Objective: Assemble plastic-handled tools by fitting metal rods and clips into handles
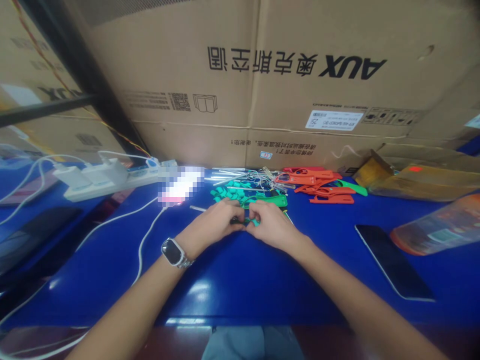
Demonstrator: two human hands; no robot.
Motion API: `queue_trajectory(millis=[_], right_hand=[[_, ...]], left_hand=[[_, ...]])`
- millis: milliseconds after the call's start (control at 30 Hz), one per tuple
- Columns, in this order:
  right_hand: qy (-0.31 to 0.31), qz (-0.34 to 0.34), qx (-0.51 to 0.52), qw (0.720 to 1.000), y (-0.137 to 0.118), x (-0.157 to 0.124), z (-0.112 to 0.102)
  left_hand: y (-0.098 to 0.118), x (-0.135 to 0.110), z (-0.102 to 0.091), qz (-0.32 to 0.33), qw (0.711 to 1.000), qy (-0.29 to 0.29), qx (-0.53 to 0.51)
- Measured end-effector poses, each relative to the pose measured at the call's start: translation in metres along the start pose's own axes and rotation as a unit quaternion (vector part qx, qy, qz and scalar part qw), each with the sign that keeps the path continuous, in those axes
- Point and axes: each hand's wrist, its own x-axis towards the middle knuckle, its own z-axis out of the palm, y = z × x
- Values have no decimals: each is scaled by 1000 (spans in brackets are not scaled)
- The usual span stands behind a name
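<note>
My left hand (219, 219) and my right hand (273, 222) are close together over the blue table, fingers curled in a pinch. A small teal-green plastic piece (256, 222) shows at my right fingertips. Something dark and thin lies between the two hands, and my left fingers hide most of it. Just behind them is a long green plastic shell (276, 201). A heap of small teal-green pieces (228, 191) lies beyond my left hand, with thin metal rods (225, 175) behind it. Orange plastic shells (315, 181) are piled to the right.
A black phone (393, 262) and a bottle on its side (438, 227) lie at the right, before an open cardboard box (423, 175). Left are a power strip (112, 180) and white cables (144, 240). A large carton (243, 100) walls the back.
</note>
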Motion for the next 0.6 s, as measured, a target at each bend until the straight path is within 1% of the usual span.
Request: queue_trajectory(millis=[67, 167, 233, 300, 400, 500, 600], right_hand=[[-17, 8, 5, 1000, 2, 0, -5], [-64, 32, 72, 995, 8, 1, -10], [-77, 42, 102, 991, 13, 2, -12], [-76, 43, 107, 990, 16, 2, -13], [-64, 42, 95, 993, 15, 2, -13], [-45, 46, 70, 995, 13, 2, -15], [-46, 45, 62, 996, 12, 5, -18]], left_hand=[[-1, 0, -1, 25, 1000, -6, 10], [1, 0, -3, 56, 998, -1, 31], [6, 0, -3, 68, 996, 7, 54], [10, 1, -3, 81, 994, 6, 74], [14, 2, -2, 95, 992, -4, 78], [13, 2, -2, 88, 993, -5, 78], [13, 2, -3, 76, 992, -5, 96]])
